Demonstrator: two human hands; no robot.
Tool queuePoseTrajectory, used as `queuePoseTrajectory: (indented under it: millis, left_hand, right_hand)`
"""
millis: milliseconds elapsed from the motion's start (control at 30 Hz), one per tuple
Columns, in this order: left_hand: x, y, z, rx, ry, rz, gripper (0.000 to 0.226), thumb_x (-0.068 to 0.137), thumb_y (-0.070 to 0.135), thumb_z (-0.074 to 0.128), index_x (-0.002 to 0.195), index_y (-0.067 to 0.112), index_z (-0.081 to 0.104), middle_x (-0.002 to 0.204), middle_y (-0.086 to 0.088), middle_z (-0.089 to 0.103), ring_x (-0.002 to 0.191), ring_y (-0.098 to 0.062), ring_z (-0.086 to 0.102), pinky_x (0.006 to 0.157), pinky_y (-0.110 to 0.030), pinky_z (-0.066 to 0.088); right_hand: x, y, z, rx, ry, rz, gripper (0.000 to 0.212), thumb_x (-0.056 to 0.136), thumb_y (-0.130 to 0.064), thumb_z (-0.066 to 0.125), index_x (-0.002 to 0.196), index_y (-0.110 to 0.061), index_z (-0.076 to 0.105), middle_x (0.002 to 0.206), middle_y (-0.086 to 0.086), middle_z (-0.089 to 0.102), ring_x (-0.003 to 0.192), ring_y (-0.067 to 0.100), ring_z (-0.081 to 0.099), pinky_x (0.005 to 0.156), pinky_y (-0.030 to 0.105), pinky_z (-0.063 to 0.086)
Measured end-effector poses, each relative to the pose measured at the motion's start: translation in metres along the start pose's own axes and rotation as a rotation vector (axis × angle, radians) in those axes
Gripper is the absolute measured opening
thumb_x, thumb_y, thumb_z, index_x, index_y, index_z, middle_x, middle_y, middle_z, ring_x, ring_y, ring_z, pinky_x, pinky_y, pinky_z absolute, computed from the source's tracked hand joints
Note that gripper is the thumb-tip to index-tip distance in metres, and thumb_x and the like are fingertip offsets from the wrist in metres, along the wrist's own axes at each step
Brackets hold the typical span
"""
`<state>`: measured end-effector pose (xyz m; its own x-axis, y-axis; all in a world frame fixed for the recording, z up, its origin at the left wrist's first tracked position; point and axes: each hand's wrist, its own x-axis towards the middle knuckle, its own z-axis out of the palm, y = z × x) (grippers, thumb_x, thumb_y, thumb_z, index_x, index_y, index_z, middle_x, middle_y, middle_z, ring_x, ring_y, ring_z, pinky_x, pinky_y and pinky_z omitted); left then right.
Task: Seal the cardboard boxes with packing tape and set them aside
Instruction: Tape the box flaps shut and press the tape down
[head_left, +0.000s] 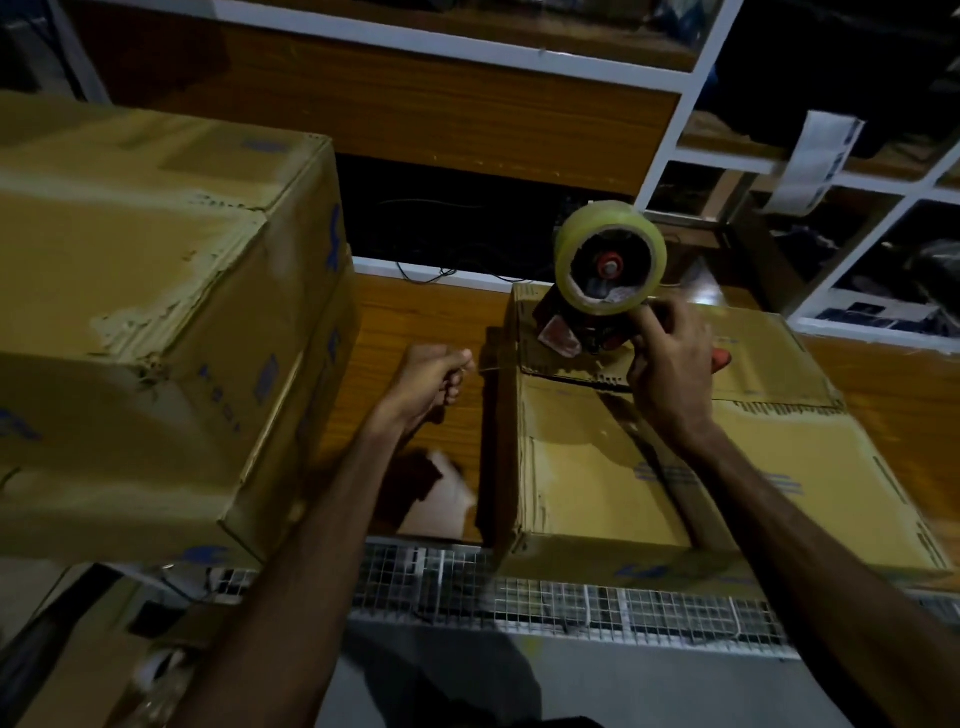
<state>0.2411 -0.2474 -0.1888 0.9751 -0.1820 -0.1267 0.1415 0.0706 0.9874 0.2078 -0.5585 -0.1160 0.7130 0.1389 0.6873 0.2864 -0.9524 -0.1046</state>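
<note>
Left hand (431, 376) curled, pinching; right hand (670, 364) gripping.

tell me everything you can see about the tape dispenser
The tape dispenser stands on the far left part of the box top, near the seam between the flaps. Its dark red frame carries a thick roll of clear, yellowish tape on a red hub, roll uppermost, open side facing the camera. The right hand grips its handle end. The left hand pinches a thin strip, apparently tape, beside the box's edge.

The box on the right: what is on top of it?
On the right box stands a tape dispenser, gripped by the right hand. The hand hides its handle.
</note>
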Motion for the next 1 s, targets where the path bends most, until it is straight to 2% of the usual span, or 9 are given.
queuePoseTrajectory:
  millis: [167, 267, 333, 400, 467, 667, 800, 867, 1000]
  left_hand:
    - [0.0, -0.014, 0.006, 0.074, 0.043, -0.012, 0.023, 0.106, 0.024, 0.061, 0.1, 0.005, 0.072, 0.062, 0.01, 0.049, 0.055, -0.009, 0.046, 0.05, -0.025, 0.037]
    - [0.002, -0.029, 0.017, 0.066, 0.062, -0.08, 0.021, 0.106, 0.027, 0.06, 0.094, 0.014, 0.071, 0.059, 0.012, 0.046, 0.052, -0.01, 0.042, 0.047, -0.028, 0.034]
    - [0.006, -0.039, 0.025, 0.054, 0.075, -0.085, 0.024, 0.107, 0.027, 0.058, 0.087, 0.019, 0.067, 0.056, 0.013, 0.044, 0.049, -0.01, 0.039, 0.048, -0.028, 0.032]
    - [0.007, -0.045, 0.034, 0.05, 0.102, -0.09, 0.025, 0.108, 0.028, 0.057, 0.086, 0.019, 0.067, 0.053, 0.013, 0.043, 0.045, -0.009, 0.04, 0.048, -0.027, 0.032]
    - [0.008, -0.051, 0.042, 0.061, 0.14, -0.096, 0.026, 0.108, 0.028, 0.058, 0.085, 0.018, 0.067, 0.051, 0.013, 0.045, 0.042, -0.008, 0.041, 0.046, -0.025, 0.033]
    - [0.001, -0.06, 0.07, -0.036, 0.217, -0.162, 0.019, 0.106, 0.026, 0.062, 0.11, 0.013, 0.048, 0.065, -0.003, 0.051, 0.039, -0.011, 0.04, 0.038, -0.022, 0.03]
    - [-0.006, -0.073, 0.075, 0.244, 0.294, -0.143, 0.02, 0.103, 0.042, 0.062, 0.1, 0.025, 0.052, 0.085, -0.002, 0.064, 0.068, -0.021, 0.06, 0.057, -0.034, 0.046]
    - [-0.02, -0.081, 0.078, 0.298, 0.334, -0.126, 0.016, 0.102, 0.035, 0.065, 0.099, 0.023, 0.055, 0.095, -0.003, 0.065, 0.081, -0.022, 0.063, 0.063, -0.033, 0.047]
    - [-0.05, -0.072, 0.093, 0.257, 0.48, -0.024, 0.01, 0.104, 0.023, 0.062, 0.095, 0.021, 0.065, 0.086, 0.004, 0.067, 0.078, -0.013, 0.063, 0.06, -0.026, 0.04]
  right_hand:
    - [0.001, 0.0, 0.001, -0.009, -0.047, 0.003, 0.058, 0.079, 0.011, 0.057, 0.131, -0.013, 0.059, 0.119, 0.022, 0.057, 0.106, 0.04, 0.054, 0.084, 0.052, 0.044]
    - [-0.001, 0.003, -0.003, -0.005, -0.092, -0.015, 0.048, 0.083, -0.01, 0.048, 0.129, -0.012, 0.062, 0.116, 0.022, 0.057, 0.103, 0.041, 0.054, 0.083, 0.055, 0.044]
    - [-0.004, 0.008, -0.003, -0.017, -0.135, -0.016, 0.043, 0.088, -0.025, 0.06, 0.128, -0.011, 0.064, 0.117, 0.021, 0.057, 0.103, 0.039, 0.054, 0.083, 0.054, 0.045]
    - [-0.007, 0.012, -0.001, -0.039, -0.17, -0.017, 0.056, 0.082, -0.032, 0.085, 0.129, -0.015, 0.062, 0.12, 0.018, 0.057, 0.105, 0.037, 0.054, 0.084, 0.053, 0.045]
    - [-0.01, 0.012, 0.0, -0.025, -0.177, -0.01, 0.061, 0.078, -0.037, 0.09, 0.128, -0.014, 0.062, 0.12, 0.018, 0.058, 0.106, 0.036, 0.054, 0.087, 0.052, 0.045]
    - [-0.017, 0.01, 0.003, -0.019, -0.179, 0.011, 0.055, 0.074, -0.027, 0.092, 0.121, -0.015, 0.065, 0.12, 0.015, 0.059, 0.107, 0.037, 0.055, 0.086, 0.048, 0.043]
    - [-0.023, 0.014, 0.007, 0.019, -0.16, 0.031, 0.05, 0.075, -0.019, 0.089, 0.12, -0.012, 0.066, 0.116, 0.015, 0.06, 0.106, 0.038, 0.055, 0.084, 0.047, 0.043]
    - [-0.024, 0.014, 0.008, 0.038, -0.151, 0.043, 0.049, 0.075, -0.014, 0.086, 0.12, -0.012, 0.067, 0.116, 0.015, 0.059, 0.106, 0.038, 0.055, 0.085, 0.046, 0.044]
    - [-0.025, 0.016, 0.009, 0.076, -0.15, 0.06, 0.047, 0.075, -0.008, 0.082, 0.12, -0.012, 0.067, 0.116, 0.015, 0.059, 0.107, 0.037, 0.054, 0.086, 0.047, 0.045]
